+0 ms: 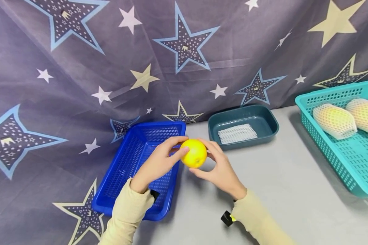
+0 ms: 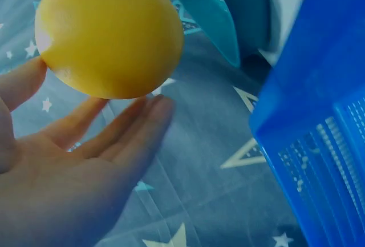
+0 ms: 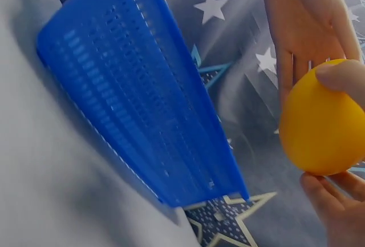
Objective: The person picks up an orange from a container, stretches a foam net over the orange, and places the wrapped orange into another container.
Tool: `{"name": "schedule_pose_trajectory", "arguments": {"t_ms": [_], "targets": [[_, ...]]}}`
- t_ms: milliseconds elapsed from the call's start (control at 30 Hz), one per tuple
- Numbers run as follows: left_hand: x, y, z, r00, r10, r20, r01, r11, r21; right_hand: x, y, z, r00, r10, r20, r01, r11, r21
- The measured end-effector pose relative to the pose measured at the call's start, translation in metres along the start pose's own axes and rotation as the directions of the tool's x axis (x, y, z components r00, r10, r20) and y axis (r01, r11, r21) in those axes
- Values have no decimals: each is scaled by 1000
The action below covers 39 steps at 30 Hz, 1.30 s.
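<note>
Between both hands is a round yellow fruit (image 1: 194,154) with a small dark spot low on its skin. My left hand (image 1: 160,160) holds it from the left, thumb across its near face. From the right, my right hand (image 1: 222,172) grips it, thumb at its underside and fingers at its upper right edge. In the left wrist view the fruit (image 2: 111,36) hangs above the left fingers. The right wrist view shows the fruit (image 3: 322,124) with fingertips on its top and bottom. Behind the left hand, a blue basket (image 1: 110,185) is partly covered by the forearm.
A dark teal tray (image 1: 271,124) at the back holds a white foam net (image 1: 237,133). On the right stands a turquoise basket (image 1: 325,160) with several net-wrapped fruits (image 1: 335,120). A star-patterned cloth (image 1: 89,81) hangs behind the grey table (image 1: 282,177).
</note>
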<state>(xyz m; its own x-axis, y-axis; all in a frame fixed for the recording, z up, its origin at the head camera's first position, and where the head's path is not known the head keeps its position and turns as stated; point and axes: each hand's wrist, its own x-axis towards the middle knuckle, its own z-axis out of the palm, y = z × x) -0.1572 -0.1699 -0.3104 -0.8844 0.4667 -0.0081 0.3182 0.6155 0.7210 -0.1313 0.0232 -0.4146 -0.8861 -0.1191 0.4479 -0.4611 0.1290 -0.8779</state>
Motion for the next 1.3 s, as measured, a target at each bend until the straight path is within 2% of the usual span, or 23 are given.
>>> {"name": "schedule_pose_trajectory", "arguments": {"t_ms": [167,300,767,867,1067,1300], "targets": [[3,6,15,994,112,-8,-112,994,-12,-2,1,-21,1000,9,17,-8,998,-59],[6,10,28,991,130,7,-130,991,-40,-6,2,-38,999,14,41,-10,995,-104],[18,15,73,988,137,72,-125,980,-152,-19,5,-90,988,77,131,-56,985,-162],[24,14,85,991,113,71,-98,978,-181,-21,10,-100,984,90,157,-61,982,-178],[30,5,108,997,54,51,-38,961,-275,-21,16,-118,966,137,218,-90,973,-212],[33,0,125,999,41,-9,-42,932,-360,-20,20,-126,954,168,248,-110,967,-231]]}}
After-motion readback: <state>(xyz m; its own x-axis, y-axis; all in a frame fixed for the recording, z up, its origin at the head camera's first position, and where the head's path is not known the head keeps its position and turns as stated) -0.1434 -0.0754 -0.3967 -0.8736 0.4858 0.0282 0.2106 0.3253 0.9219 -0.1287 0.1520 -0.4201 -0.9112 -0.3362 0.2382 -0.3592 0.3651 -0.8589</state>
